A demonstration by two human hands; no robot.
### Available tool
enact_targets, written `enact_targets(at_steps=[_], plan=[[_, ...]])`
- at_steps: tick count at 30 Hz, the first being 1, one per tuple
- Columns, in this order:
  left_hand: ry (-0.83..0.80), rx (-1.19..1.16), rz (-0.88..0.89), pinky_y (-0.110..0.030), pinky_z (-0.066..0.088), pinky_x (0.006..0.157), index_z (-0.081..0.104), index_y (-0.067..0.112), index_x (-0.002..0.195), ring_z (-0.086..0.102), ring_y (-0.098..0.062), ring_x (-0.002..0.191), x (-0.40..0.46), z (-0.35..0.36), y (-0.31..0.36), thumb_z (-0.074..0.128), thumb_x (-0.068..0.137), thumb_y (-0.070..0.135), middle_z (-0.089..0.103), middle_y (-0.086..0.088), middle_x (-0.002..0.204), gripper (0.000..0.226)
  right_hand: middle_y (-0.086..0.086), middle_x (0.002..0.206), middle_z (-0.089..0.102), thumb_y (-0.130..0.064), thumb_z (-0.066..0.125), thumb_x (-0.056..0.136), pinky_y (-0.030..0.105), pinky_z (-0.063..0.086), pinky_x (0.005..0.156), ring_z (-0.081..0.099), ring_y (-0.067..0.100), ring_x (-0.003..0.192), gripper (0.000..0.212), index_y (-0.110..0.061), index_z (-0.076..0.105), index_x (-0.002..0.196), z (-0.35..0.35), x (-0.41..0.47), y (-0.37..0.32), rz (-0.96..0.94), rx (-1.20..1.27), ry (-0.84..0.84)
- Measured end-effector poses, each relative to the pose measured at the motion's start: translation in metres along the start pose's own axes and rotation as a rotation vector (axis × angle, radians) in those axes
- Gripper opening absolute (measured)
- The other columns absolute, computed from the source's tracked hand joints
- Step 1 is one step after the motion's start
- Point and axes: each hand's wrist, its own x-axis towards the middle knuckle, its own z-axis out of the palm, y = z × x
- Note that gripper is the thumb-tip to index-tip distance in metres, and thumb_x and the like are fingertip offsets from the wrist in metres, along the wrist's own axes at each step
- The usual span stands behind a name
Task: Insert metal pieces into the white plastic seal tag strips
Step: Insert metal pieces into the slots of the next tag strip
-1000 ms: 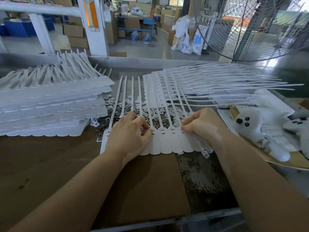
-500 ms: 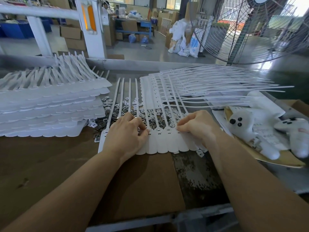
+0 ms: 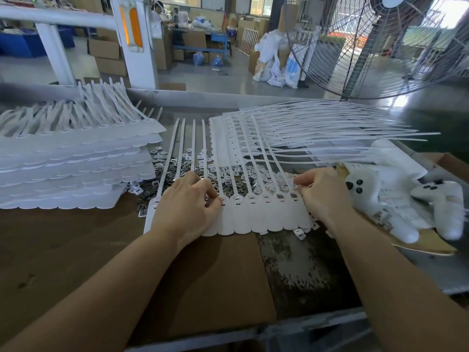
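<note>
- Left hand (image 3: 186, 201) pinching at tag strip (image 3: 256, 214) slot; its catch hidden.
- Right hand (image 3: 321, 193) curling, contents unclear.
- Metal pieces (image 3: 236, 177) lying just beyond both hands.

just beyond the fingers (image 3: 214, 196) loose metal pieces (image 3: 229, 177) littered the table (image 3: 76, 250), crossed by thin strip tails. left of them a tall stack of tag sheets (image 3: 76, 161) walled the way; right, a plush toy (image 3: 375, 199) crowded close. nearer than the fingers lay open brown cardboard (image 3: 215, 275).
</note>
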Motion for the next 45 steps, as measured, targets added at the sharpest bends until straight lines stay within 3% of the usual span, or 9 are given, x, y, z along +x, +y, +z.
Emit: enact_targets(at_steps=[4, 8, 14, 21, 26, 33, 39, 42, 45], plan=[[0.009, -0.004, 0.004, -0.029, 0.033, 0.091, 0.061, 0.025, 0.1, 0.044, -0.015, 0.107, -0.001, 0.0, 0.0, 0.052, 0.089, 0.043, 0.042, 0.008, 0.097, 0.023, 0.006, 0.111, 0.068, 0.002, 0.047, 0.09, 0.033, 0.05, 0.084, 0.062, 0.023, 0.098, 0.033, -0.013, 0.068, 0.11, 0.004, 0.003, -0.002, -0.039, -0.153, -0.065], [0.008, -0.004, 0.008, -0.029, 0.034, 0.091, 0.061, 0.025, 0.1, 0.045, -0.015, 0.107, 0.001, 0.0, 0.0, 0.052, 0.089, 0.043, 0.042, 0.008, 0.096, 0.024, 0.009, 0.102, 0.07, 0.002, 0.053, 0.087, 0.036, 0.052, 0.081, 0.064, 0.025, 0.094, 0.025, -0.009, 0.071, 0.1, 0.003, 0.005, -0.006, -0.069, -0.236, -0.061], [0.016, -0.007, 0.011, -0.029, 0.034, 0.091, 0.061, 0.024, 0.1, 0.045, -0.016, 0.107, 0.0, 0.0, -0.001, 0.052, 0.089, 0.043, 0.041, 0.008, 0.096, 0.023, 0.004, 0.1, 0.068, -0.001, 0.053, 0.089, 0.03, 0.05, 0.079, 0.062, 0.02, 0.09, 0.024, -0.013, 0.07, 0.101, 0.008, 0.005, -0.004, -0.12, -0.26, 0.009], [0.011, -0.011, 0.003, -0.029, 0.033, 0.091, 0.061, 0.026, 0.101, 0.044, -0.014, 0.108, 0.0, 0.001, -0.002, 0.052, 0.089, 0.044, 0.042, 0.009, 0.098, 0.023, 0.004, 0.096, 0.07, -0.008, 0.054, 0.091, 0.026, 0.045, 0.069, 0.061, 0.019, 0.083, 0.019, -0.013, 0.072, 0.096, 0.006, 0.005, -0.001, -0.114, -0.147, 0.069], [0.012, -0.005, 0.006, -0.029, 0.033, 0.091, 0.061, 0.026, 0.101, 0.044, -0.014, 0.108, 0.0, 0.002, -0.002, 0.052, 0.089, 0.044, 0.04, 0.009, 0.095, 0.024, 0.008, 0.104, 0.068, -0.007, 0.051, 0.093, 0.03, 0.048, 0.083, 0.062, 0.023, 0.094, 0.021, -0.009, 0.068, 0.106, 0.002, 0.002, -0.004, -0.123, -0.025, 0.123], [0.001, -0.001, 0.014, -0.03, 0.034, 0.093, 0.06, 0.025, 0.102, 0.044, -0.015, 0.108, 0.0, 0.001, -0.002, 0.051, 0.089, 0.044, 0.04, 0.008, 0.096, 0.025, 0.005, 0.107, 0.067, -0.011, 0.05, 0.094, 0.026, 0.046, 0.082, 0.061, 0.017, 0.092, 0.022, -0.012, 0.069, 0.103, 0.006, -0.006, -0.003, -0.102, 0.044, 0.057], [-0.002, 0.002, 0.008, -0.03, 0.033, 0.092, 0.06, 0.025, 0.102, 0.044, -0.016, 0.107, 0.0, 0.001, -0.002, 0.051, 0.09, 0.044, 0.039, 0.008, 0.095, 0.024, -0.006, 0.078, 0.062, -0.008, 0.055, 0.09, 0.007, 0.034, 0.051, 0.045, -0.001, 0.057, 0.018, -0.014, 0.072, 0.093, 0.005, -0.01, 0.003, -0.052, 0.212, 0.028], [-0.005, 0.003, 0.005, -0.031, 0.034, 0.092, 0.06, 0.025, 0.101, 0.044, -0.016, 0.107, 0.0, 0.0, -0.001, 0.051, 0.09, 0.043, 0.039, 0.008, 0.096, 0.023, -0.014, 0.071, 0.059, -0.007, 0.057, 0.088, 0.003, 0.037, 0.049, 0.05, 0.0, 0.061, 0.019, -0.017, 0.071, 0.082, 0.001, -0.013, 0.005, 0.032, 0.35, -0.005], [-0.01, 0.004, 0.003, -0.031, 0.034, 0.093, 0.059, 0.025, 0.102, 0.043, -0.016, 0.108, 0.0, 0.0, -0.001, 0.05, 0.09, 0.042, 0.039, 0.008, 0.096, 0.023, -0.015, 0.072, 0.06, -0.006, 0.059, 0.087, 0.011, 0.036, 0.053, 0.051, -0.001, 0.063, 0.023, -0.022, 0.068, 0.074, -0.002, -0.014, 0.004, 0.055, 0.425, -0.05]])
